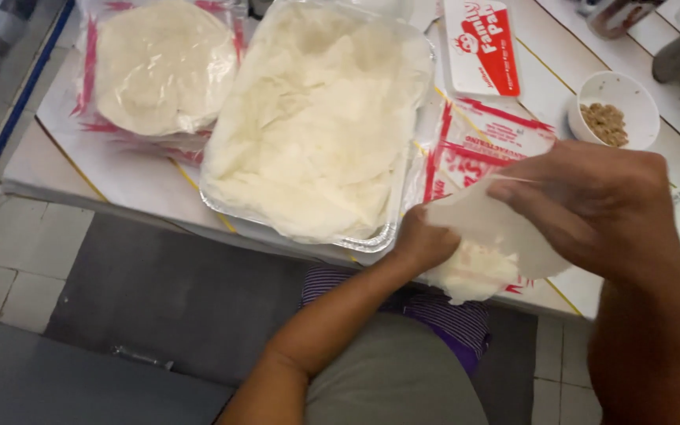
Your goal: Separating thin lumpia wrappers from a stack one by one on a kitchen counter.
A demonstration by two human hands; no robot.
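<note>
Hands meet over the near edge of the table (131, 185). The left hand (423, 240) is curled shut, pinching the near side of a thin white wrapper sheet (485, 224), with more crumpled sheet (474, 275) hanging below it. The right hand (592, 205) grips the sheet's far edge between pressed fingers (513, 191) and thumb. Just left of the hands sits a foil tray (371, 240) heaped with white sheets. Farther left lies a plastic bag of round wrappers (163, 67). Far right stands a small white bowl (631, 94) with brown filling.
</note>
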